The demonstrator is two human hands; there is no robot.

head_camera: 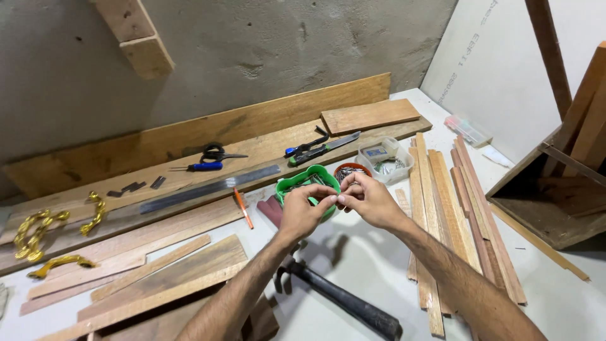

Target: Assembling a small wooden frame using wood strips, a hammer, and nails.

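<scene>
Head: hands above scalloped green container.

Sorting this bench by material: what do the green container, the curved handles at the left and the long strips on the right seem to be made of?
Green container: likely plastic, with a smooth glossy scalloped rim. Curved handles: apparently brass-coloured metal, shiny gold and ornate, though possibly only plated. Long strips: bare wood, with visible grain and a matte, unfinished look.
</scene>
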